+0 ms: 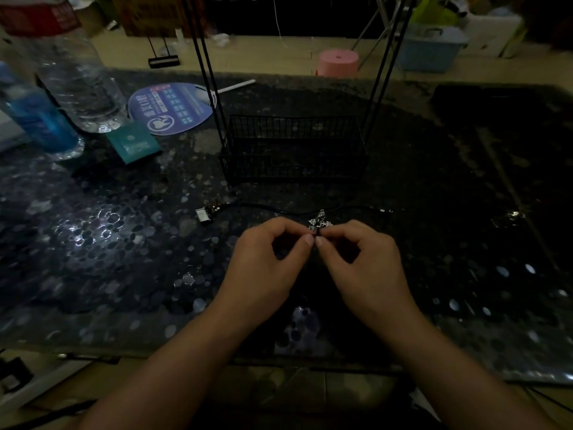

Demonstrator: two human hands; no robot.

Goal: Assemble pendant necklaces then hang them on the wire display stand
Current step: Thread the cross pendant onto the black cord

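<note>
From the head camera, I see my 2 hands meeting over the near middle of the dark, pebble-patterned table [124, 243]. My left hand [266, 262] has its fingers curled, thumb and forefinger pinching at the spot where both hands touch. My right hand [362, 259] mirrors it, thumb and forefinger pinched on the same small piece. Between the 2 grips sits a silvery pendant [319, 223], sticking up just beyond my fingertips; its exact shape is too small and dim to tell. So both grips are closed on the pendant or the cord right at it.

A thin black cord [263, 207] runs across the table just beyond my hands, from left to right. At its left end lies a small metallic piece [203, 214], and at its right end a small pale clasp [386, 210].

Farther off, in the middle of the table, stands the wire display stand [291, 147], a black wire basket at its base with thin black rods rising from it out of the top of the view.

At the far left stand a clear water bottle [80, 85] and a blue bottle [40, 119], with a teal packet [133, 142] near them and a round blue hand fan [173, 108] lying flat just left of the stand. Beyond the table, on the floor, are a pink stool [338, 62] and a blue plastic bin [429, 48].
</note>
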